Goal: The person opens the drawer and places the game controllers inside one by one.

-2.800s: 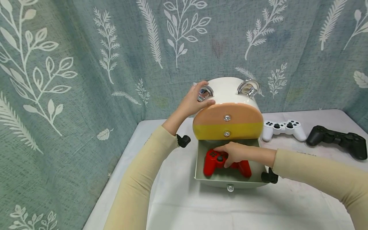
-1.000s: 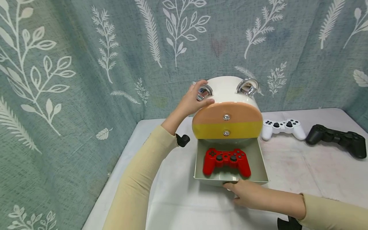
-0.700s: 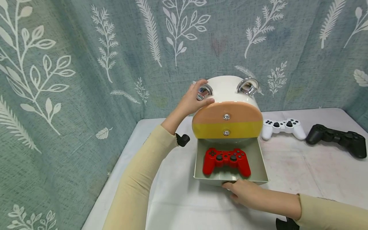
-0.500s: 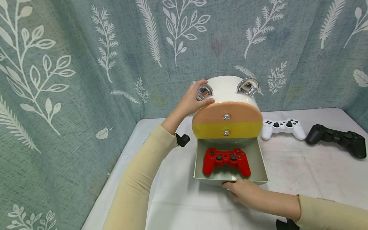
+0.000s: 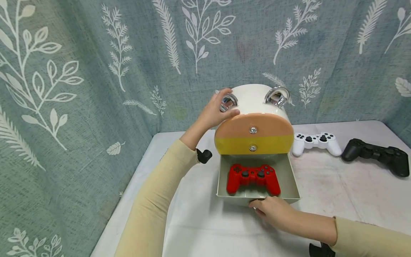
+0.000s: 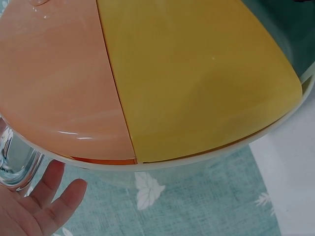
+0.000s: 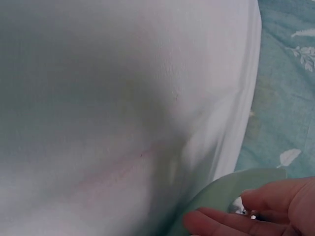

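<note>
A rounded mini drawer cabinet [image 5: 253,98], white on top, has an orange drawer front [image 6: 54,88] and a yellow drawer front [image 6: 197,73]. Its pale green bottom drawer [image 5: 290,185] is pulled out, with a red game controller [image 5: 253,175] lying inside, face up. My left hand [image 5: 216,109] holds the cabinet's upper left, the thumb on its front edge and the index finger over a chrome loop [image 5: 229,101]. Two of its fingers [image 6: 64,204] show below the cabinet rim in the left wrist view. My right hand [image 5: 273,211] pinches the drawer's metal knob [image 7: 238,205].
To the cabinet's right lie a white controller [image 5: 316,142] and a black controller [image 5: 375,155]. Another chrome loop [image 5: 277,96] stands on the cabinet top. A white cloth [image 5: 205,228] covers the table, and a leaf-patterned curtain [image 5: 144,64] hangs behind.
My right hand has left the red controller and taken the drawer knob. Since half a second ago the drawer's front edge has shifted slightly toward the cabinet. The left hand stays put.
</note>
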A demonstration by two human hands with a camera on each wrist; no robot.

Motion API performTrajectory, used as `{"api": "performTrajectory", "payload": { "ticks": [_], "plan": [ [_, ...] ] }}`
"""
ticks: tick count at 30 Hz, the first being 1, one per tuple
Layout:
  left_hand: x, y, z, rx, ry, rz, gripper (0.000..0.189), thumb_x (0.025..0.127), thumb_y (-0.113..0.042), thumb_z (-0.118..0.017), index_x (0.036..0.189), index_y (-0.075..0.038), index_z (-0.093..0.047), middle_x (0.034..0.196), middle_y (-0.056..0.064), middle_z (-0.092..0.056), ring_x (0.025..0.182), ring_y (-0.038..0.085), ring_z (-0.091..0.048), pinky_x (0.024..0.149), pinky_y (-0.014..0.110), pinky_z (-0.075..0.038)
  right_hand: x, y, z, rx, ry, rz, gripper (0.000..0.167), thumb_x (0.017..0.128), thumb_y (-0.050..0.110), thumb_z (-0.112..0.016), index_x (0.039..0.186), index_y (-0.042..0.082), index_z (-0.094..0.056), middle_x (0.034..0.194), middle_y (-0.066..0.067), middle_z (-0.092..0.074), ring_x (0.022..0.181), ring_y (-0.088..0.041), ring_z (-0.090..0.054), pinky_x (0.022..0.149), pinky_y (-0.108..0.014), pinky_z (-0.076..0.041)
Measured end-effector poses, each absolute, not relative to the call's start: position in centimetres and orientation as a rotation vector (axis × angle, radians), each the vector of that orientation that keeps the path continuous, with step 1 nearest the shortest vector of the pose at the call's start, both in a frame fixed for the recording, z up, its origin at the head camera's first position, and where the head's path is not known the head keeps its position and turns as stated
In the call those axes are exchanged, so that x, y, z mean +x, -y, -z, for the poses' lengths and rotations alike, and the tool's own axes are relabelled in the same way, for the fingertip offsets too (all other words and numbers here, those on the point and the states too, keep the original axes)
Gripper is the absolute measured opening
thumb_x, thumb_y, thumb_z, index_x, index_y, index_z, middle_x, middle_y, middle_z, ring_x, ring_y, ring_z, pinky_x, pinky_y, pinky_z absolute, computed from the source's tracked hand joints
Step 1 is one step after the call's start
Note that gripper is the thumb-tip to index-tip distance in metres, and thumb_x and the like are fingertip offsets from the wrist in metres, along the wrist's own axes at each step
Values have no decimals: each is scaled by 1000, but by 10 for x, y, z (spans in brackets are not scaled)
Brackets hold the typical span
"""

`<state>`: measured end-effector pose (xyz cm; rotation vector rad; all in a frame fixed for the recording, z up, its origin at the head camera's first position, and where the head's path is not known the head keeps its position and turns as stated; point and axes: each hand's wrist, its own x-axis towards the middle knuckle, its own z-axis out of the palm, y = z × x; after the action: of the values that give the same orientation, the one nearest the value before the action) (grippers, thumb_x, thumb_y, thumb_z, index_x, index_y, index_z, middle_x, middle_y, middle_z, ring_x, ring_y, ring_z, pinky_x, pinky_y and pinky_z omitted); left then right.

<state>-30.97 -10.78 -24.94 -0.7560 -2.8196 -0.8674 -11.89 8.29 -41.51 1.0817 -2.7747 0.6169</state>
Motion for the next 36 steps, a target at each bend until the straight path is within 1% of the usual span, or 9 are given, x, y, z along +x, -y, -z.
{"api": "performTrajectory", "payload": {
  "ticks": [4,10,13,15,19,22,26,31,36],
  "plan": [
    [-309,108,249,-754,2820,870,75,81,-50,-63,142,-29,-23,134,10,-34,93,20,-52,76,38,-47,-124,-83,413,1084,2761,-661,19,77,0,-66,92,11,-68,51,9,-49,41,0,-30,38,-15,-27],
    [-309,107,250,-756,2809,876,74,81,-49,-63,141,-29,-25,133,10,-35,90,19,-53,74,37,-47,-133,-83,415,1091,2630,-707,19,75,0,-67,90,12,-66,58,9,-56,45,1,-38,41,-16,-33],
    [-309,107,250,-760,2803,878,74,81,-49,-63,141,-29,-25,133,12,-36,89,19,-53,74,37,-47,-136,-84,420,1091,2556,-748,20,74,0,-68,90,12,-65,57,11,-54,46,3,-37,42,-14,-33],
    [-309,107,250,-762,2802,876,74,82,-49,-63,141,-29,-25,133,14,-36,89,19,-53,74,38,-47,-138,-85,423,1099,2510,-807,21,74,-1,-68,90,11,-65,58,10,-57,47,5,-38,43,-12,-34],
    [-310,108,250,-767,2798,875,74,82,-48,-63,142,-28,-24,132,15,-36,90,20,-53,74,39,-47,-143,-87,428,1090,2494,-961,18,76,-1,-69,92,9,-67,69,3,-66,55,6,-47,50,-12,-42],
    [-310,108,250,-765,2799,877,73,82,-48,-63,142,-28,-24,132,14,-36,91,20,-53,75,38,-47,-146,-89,431,1039,2523,-1020,18,77,2,-70,93,9,-69,77,1,-69,63,2,-58,57,-16,-48],
    [-309,108,249,-755,2809,876,74,82,-49,-63,141,-29,-25,131,12,-37,91,19,-53,75,36,-48,-151,-91,433,973,2545,-1053,18,76,3,-71,93,10,-70,82,2,-70,71,-3,-64,62,-20,-52],
    [-309,108,249,-744,2820,869,74,82,-49,-63,141,-30,-25,132,11,-36,91,19,-53,75,36,-47,-160,-93,435,913,2566,-1177,17,77,3,-71,93,7,-71,85,-1,-70,73,-4,-64,64,-21,-53],
    [-309,107,249,-759,2806,874,73,82,-48,-63,141,-29,-25,130,11,-37,93,18,-53,75,35,-48,-168,-94,438,847,2570,-1303,14,78,2,-69,92,6,-71,83,-3,-70,71,-1,-60,64,-20,-52]
  ]
}}
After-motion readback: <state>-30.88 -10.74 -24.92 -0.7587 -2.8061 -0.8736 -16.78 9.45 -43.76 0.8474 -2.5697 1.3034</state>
